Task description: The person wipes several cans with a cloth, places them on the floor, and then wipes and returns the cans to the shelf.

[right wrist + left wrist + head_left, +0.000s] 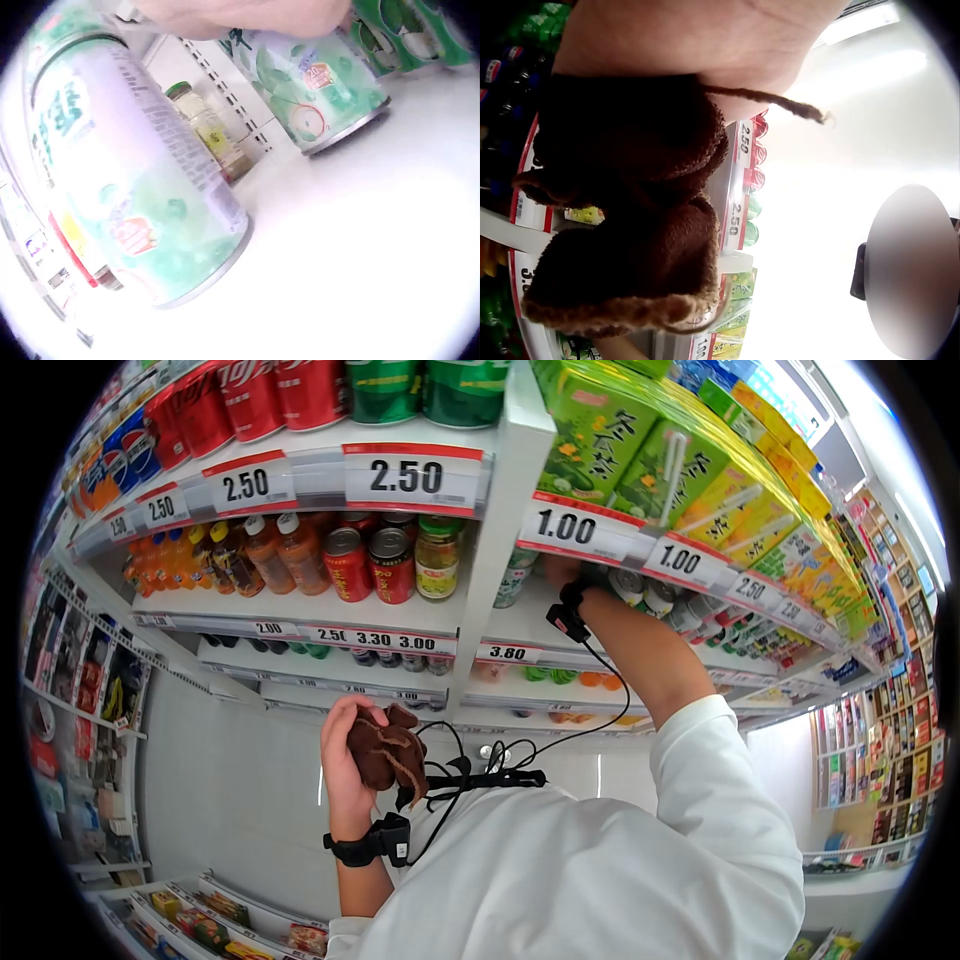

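My left hand (346,745) grips a bunched brown terry cloth (388,752) in front of the lower shelves. Up close in the left wrist view, the cloth (630,202) hangs in thick folds below the palm (697,45), with a thin loop of its edge sticking out. My right arm reaches into the shelf under the 1.00 price tags, where the right hand (560,568) is mostly hidden. In the right wrist view this hand (255,13) overlaps the top of a pale green drink can (315,97); I cannot tell whether the fingers grip it. A similar can (135,172) stands nearer.
A white upright divider (500,510) splits the shelves. Green drink cartons (600,440) stack above the right arm, with silver-topped cans (658,598) beside it. Red cans (390,560) and a green-lidded jar (438,558) stand left of the divider. Black cables (500,760) hang between both wrists.
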Action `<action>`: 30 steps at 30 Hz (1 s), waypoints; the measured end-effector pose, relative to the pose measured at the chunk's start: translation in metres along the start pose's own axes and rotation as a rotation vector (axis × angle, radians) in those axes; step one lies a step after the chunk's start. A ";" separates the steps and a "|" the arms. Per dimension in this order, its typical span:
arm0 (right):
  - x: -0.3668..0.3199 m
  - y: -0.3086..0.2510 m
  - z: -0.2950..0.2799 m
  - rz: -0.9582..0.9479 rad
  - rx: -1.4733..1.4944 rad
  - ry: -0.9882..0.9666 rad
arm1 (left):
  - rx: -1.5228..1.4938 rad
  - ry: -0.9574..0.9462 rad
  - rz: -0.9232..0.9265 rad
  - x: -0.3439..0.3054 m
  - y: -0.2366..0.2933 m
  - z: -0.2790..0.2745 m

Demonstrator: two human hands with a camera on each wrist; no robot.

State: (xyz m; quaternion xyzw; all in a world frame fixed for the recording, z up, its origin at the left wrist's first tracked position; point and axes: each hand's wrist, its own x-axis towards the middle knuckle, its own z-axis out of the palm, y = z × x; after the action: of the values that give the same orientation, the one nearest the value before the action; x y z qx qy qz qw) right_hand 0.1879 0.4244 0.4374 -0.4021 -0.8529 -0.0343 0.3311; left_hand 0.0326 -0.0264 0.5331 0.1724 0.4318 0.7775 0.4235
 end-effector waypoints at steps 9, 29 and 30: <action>-0.015 -0.066 -0.079 0.043 0.596 0.268 | 0.034 -0.112 -0.058 0.006 -0.001 0.016; -0.079 -0.087 -0.174 0.371 0.891 0.125 | 0.213 -0.459 -0.240 0.034 -0.021 0.070; -0.083 -0.091 -0.183 0.423 0.981 0.060 | 0.319 -0.483 -0.222 0.036 -0.025 0.075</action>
State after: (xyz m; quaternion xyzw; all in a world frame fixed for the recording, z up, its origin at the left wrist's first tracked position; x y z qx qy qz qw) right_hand 0.2599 0.2487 0.5495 -0.3623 -0.6593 0.4244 0.5039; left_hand 0.0718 0.0492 0.5517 0.3681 0.4514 0.5855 0.5638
